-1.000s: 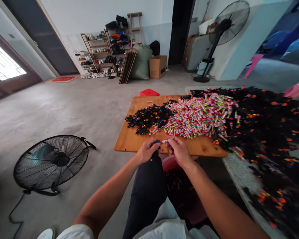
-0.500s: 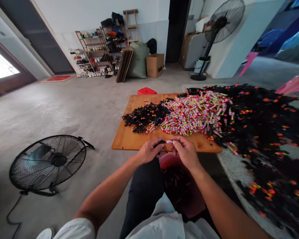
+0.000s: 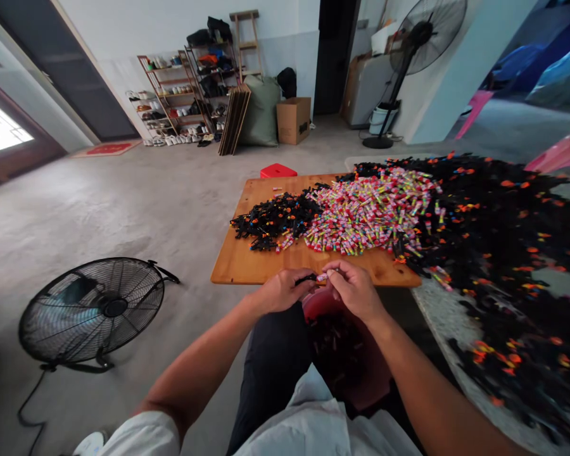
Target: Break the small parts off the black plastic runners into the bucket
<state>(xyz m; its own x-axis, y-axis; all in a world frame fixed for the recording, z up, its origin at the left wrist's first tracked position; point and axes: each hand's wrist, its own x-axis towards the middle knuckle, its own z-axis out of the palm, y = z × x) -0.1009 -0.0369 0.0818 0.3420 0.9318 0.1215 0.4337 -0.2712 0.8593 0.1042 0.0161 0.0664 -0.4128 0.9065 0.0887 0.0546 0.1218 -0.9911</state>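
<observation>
Near the front edge of the wooden board (image 3: 247, 266), my two hands meet. My left hand (image 3: 282, 291) is closed on a small black plastic piece (image 3: 306, 278), its shape mostly covered by the fingers. Pinched in my right hand (image 3: 354, 288) is a small pink-and-white printed tube (image 3: 322, 277), whose end meets the black piece; whether they are joined I cannot tell. Beyond the hands lie a heap of similar pink, red and yellow tubes (image 3: 361, 215) and a smaller heap of black pieces with orange and blue bits (image 3: 278, 215).
A reddish tub (image 3: 368, 392) with dark pieces in it stands below the board, by my right leg. At the right, a stone-like slab (image 3: 449, 323) carries a large black-and-orange heap (image 3: 503, 221). A floor fan (image 3: 95, 310) is at the left, a red stool (image 3: 278, 170) behind the board.
The tube and black piece have tilted slightly and sit a little lower in the picture. My left fingers have shifted around the black piece; both hands keep their holds.
</observation>
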